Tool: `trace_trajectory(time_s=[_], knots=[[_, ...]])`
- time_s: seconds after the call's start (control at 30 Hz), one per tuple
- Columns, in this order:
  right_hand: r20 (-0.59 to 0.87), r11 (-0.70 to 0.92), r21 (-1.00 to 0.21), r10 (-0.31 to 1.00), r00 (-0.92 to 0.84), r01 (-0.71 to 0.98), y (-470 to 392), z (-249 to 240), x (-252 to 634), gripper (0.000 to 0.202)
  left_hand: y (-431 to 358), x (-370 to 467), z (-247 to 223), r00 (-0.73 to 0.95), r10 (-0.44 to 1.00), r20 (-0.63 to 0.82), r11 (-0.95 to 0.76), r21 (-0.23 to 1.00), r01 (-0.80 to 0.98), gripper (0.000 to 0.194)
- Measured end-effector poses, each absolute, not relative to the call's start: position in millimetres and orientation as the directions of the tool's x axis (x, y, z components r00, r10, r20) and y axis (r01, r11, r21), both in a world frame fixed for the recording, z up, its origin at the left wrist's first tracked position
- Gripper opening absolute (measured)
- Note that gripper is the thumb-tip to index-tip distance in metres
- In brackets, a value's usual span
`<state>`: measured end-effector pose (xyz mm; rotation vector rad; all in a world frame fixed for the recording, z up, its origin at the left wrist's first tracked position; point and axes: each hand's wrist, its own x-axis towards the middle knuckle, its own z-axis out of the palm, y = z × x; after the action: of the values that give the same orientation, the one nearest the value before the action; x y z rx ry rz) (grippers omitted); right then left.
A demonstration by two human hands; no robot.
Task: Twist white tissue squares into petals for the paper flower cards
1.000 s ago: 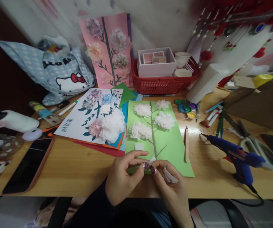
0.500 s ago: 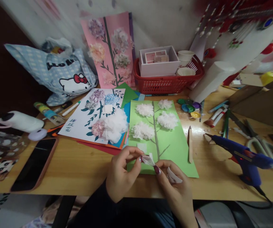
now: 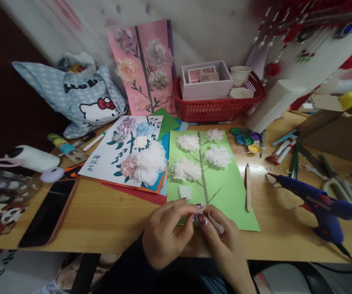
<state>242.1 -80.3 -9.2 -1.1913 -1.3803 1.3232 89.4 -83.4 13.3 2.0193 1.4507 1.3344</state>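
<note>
My left hand (image 3: 169, 230) and my right hand (image 3: 225, 241) meet over the lower edge of a green sheet (image 3: 231, 196). Their fingertips pinch a small piece of white tissue paper (image 3: 200, 207) between them, mostly hidden by the fingers. A folded white strip (image 3: 215, 224) also sits in my right hand's fingers. On the green sheet are several ruffled white paper flowers (image 3: 185, 169) around a painted grey-green stem (image 3: 204, 179). A small white paper square (image 3: 184, 192) lies just above my left fingers.
At right lie a blue glue gun (image 3: 313, 196), scissors (image 3: 337, 183) and a wooden stick (image 3: 248, 188). Flower artwork (image 3: 102, 163) and a phone (image 3: 48, 212) are at left. Behind stand a red basket (image 3: 218, 110), a pink flower picture (image 3: 145, 98) and a checked bag (image 3: 71, 94).
My left hand has moved right, its fingertips now meeting those of my right hand. The white tissue, stretched between them before, is now bunched and mostly covered. The view has shifted slightly.
</note>
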Motion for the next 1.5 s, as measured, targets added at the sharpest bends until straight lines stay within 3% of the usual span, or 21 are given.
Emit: trace_trajectory(time_s=[0.3,0.5,0.7,0.8,0.9,1.0,1.17,1.23,1.33,1.4,1.5], knots=[[-0.032,-0.016,-0.992,0.992,-0.124,0.127,-84,-13,242,0.023,-81,90,5,-0.054,0.881,0.47,-0.362,0.743,0.563,0.02],[-0.035,-0.016,-0.99,0.991,-0.133,0.143,-85,-15,242,0.021,-82,88,2,-0.118,0.93,0.347,-0.257,0.848,0.464,0.021],[-0.014,0.009,-0.987,0.99,-0.141,0.161,-86,-16,243,0.023,-79,90,8,-0.009,0.973,0.23,-0.199,0.863,0.464,0.041],[-0.011,0.016,-0.984,0.988,-0.152,0.179,-85,-13,243,0.023,-76,93,6,-0.032,0.963,0.267,-0.211,0.825,0.525,0.015],[-0.01,0.02,-0.981,0.988,-0.154,0.192,-83,-11,242,0.023,-76,93,3,-0.082,0.97,0.23,-0.151,0.829,0.538,0.013],[-0.014,0.015,-0.979,0.99,-0.141,0.202,-83,-11,242,0.024,-77,92,-2,-0.115,0.99,0.087,-0.028,0.899,0.438,0.014],[-0.024,0.002,-0.982,0.991,-0.135,0.189,-84,-13,241,0.025,-75,88,1,-0.178,0.974,-0.139,0.154,0.985,0.076,0.018],[-0.02,0.004,-0.982,0.992,-0.126,0.188,-85,-13,241,0.025,-72,84,7,-0.134,0.971,-0.198,0.194,0.98,-0.041,0.019],[-0.002,0.024,-0.981,0.991,-0.137,0.194,-84,-12,241,0.025,-69,79,15,0.086,0.964,-0.252,0.261,0.958,-0.118,0.018],[0.013,0.045,-0.979,0.987,-0.159,0.198,-84,-11,242,0.025,-68,78,17,0.196,0.946,-0.259,0.279,0.957,-0.084,0.016],[0.004,0.039,-0.981,0.983,-0.181,0.19,-84,-11,243,0.024,-68,80,15,0.124,0.971,-0.203,0.199,0.979,0.042,0.017]])
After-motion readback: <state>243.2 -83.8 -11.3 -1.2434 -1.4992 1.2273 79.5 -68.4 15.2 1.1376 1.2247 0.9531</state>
